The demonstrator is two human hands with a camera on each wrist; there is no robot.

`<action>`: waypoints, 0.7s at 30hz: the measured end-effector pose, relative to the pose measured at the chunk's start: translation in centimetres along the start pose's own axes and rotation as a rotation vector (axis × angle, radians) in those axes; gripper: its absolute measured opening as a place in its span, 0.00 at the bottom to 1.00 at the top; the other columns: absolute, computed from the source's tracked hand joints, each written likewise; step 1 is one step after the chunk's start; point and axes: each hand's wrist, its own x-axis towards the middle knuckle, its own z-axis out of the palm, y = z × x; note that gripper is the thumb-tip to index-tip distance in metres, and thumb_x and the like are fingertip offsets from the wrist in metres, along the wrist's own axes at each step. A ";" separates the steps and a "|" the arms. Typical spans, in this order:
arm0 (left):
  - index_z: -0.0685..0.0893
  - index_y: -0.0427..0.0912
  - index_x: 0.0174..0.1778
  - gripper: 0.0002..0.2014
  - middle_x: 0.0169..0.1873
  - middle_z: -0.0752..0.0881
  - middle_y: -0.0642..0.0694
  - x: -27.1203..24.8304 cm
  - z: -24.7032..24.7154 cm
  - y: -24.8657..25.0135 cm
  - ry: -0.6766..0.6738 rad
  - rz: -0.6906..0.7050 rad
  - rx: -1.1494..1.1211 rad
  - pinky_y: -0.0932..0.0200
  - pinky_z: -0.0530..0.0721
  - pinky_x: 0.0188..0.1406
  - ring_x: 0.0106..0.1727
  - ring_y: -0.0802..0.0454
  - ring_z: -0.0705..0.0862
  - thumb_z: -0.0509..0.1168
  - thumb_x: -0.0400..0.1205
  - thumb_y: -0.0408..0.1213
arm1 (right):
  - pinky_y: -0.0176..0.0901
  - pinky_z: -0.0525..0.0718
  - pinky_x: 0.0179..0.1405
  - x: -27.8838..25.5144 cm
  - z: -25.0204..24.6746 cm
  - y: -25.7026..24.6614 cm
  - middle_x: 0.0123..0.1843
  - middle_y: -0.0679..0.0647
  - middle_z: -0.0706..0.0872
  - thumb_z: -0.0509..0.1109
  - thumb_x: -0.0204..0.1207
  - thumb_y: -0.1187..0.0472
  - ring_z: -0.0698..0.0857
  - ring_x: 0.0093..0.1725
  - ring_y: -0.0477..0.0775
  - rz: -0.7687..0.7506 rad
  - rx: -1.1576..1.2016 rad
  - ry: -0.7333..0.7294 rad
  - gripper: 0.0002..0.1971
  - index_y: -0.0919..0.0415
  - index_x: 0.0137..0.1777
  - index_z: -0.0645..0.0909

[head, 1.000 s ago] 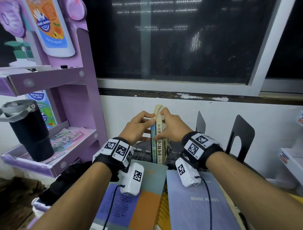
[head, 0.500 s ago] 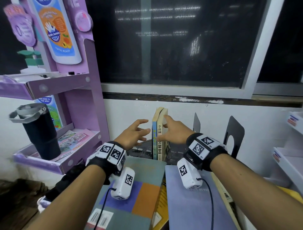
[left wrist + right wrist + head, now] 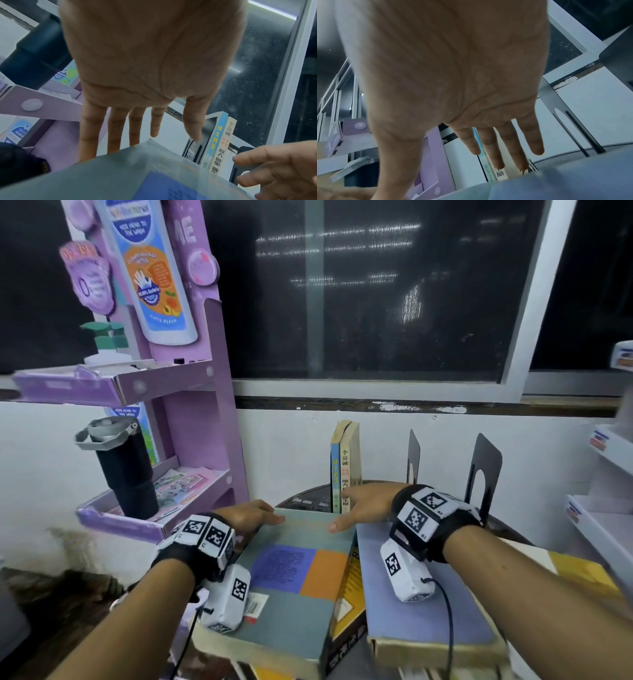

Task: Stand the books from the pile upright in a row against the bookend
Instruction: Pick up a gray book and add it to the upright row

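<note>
Two thin books (image 3: pixel 345 463), one with a blue spine (image 3: pixel 214 139) and one with a cream spine (image 3: pixel 223 148), stand upright near the wall. A black plate (image 3: pixel 208 129) stands against the blue book's left side. Two black bookends (image 3: pixel 413 455) (image 3: pixel 486 470) stand apart to their right. In front lies a flat grey book with purple and orange blocks (image 3: pixel 294 577). My left hand (image 3: pixel 250 513) (image 3: pixel 137 67) is at its far left corner, fingers straight. My right hand (image 3: pixel 363 506) (image 3: pixel 453 81) hovers open by its far right corner, holding nothing. A lavender book (image 3: pixel 421 611) lies flat under my right wrist.
A purple display stand (image 3: pixel 205 419) with a black tumbler (image 3: pixel 123 470) stands close on the left. White shelves (image 3: pixel 609 508) are at the right edge. A yellow book (image 3: pixel 349 597) shows under the grey one. A dark window and white wall are behind.
Both hands have let go of the two upright books and drawn back and down to the far edge of the flat grey book. The two books stay standing.
</note>
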 end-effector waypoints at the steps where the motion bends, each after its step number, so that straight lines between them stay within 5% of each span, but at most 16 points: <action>1: 0.76 0.42 0.61 0.16 0.33 0.75 0.45 -0.3 0.1 -0.1 -0.009 -0.010 0.018 0.65 0.67 0.23 0.21 0.56 0.73 0.63 0.84 0.48 | 0.50 0.60 0.81 0.1 0.2 -0.1 0.86 0.55 0.58 0.66 0.72 0.31 0.60 0.83 0.56 0.015 -0.027 -0.018 0.50 0.59 0.85 0.52; 3: 0.77 0.44 0.54 0.11 0.27 0.75 0.47 -0.8 0.3 -0.1 0.001 -0.024 0.019 0.66 0.67 0.22 0.19 0.56 0.73 0.63 0.83 0.48 | 0.53 0.60 0.81 0.3 0.6 -0.3 0.86 0.55 0.58 0.65 0.72 0.29 0.60 0.83 0.57 0.040 -0.066 -0.052 0.51 0.60 0.85 0.53; 7: 0.76 0.41 0.58 0.10 0.36 0.75 0.45 -1.7 0.6 0.5 0.015 -0.021 0.029 0.66 0.71 0.25 0.33 0.52 0.73 0.63 0.85 0.41 | 0.54 0.62 0.81 0.4 1.1 -0.3 0.85 0.57 0.61 0.65 0.73 0.31 0.62 0.82 0.58 0.043 -0.092 -0.088 0.49 0.62 0.84 0.57; 10: 0.71 0.42 0.73 0.23 0.61 0.77 0.39 -1.7 0.8 0.3 -0.022 -0.082 0.083 0.59 0.74 0.53 0.58 0.43 0.79 0.65 0.83 0.43 | 0.53 0.66 0.79 0.6 1.2 -0.2 0.82 0.56 0.67 0.67 0.73 0.32 0.68 0.79 0.57 0.044 -0.083 -0.105 0.45 0.62 0.82 0.63; 13: 0.60 0.46 0.81 0.33 0.63 0.72 0.38 -1.4 1.0 0.0 -0.019 -0.147 0.125 0.54 0.73 0.60 0.74 0.36 0.72 0.66 0.82 0.47 | 0.53 0.70 0.76 0.8 1.2 -0.2 0.78 0.57 0.73 0.69 0.73 0.34 0.73 0.75 0.58 0.046 -0.088 -0.101 0.43 0.64 0.78 0.68; 16: 0.57 0.47 0.82 0.37 0.70 0.72 0.36 -1.3 1.1 0.0 -0.028 -0.158 0.149 0.51 0.72 0.69 0.76 0.36 0.70 0.68 0.81 0.47 | 0.56 0.72 0.75 1.0 1.3 -0.3 0.76 0.62 0.75 0.71 0.72 0.35 0.74 0.75 0.62 0.045 -0.096 -0.097 0.42 0.67 0.76 0.70; 21: 0.61 0.43 0.79 0.34 0.58 0.78 0.39 -1.2 0.6 -0.3 -0.019 -0.151 0.104 0.55 0.78 0.57 0.68 0.40 0.78 0.69 0.80 0.46 | 0.56 0.76 0.72 1.4 1.6 -0.3 0.72 0.62 0.79 0.74 0.68 0.35 0.79 0.70 0.62 0.036 -0.095 -0.097 0.41 0.68 0.71 0.76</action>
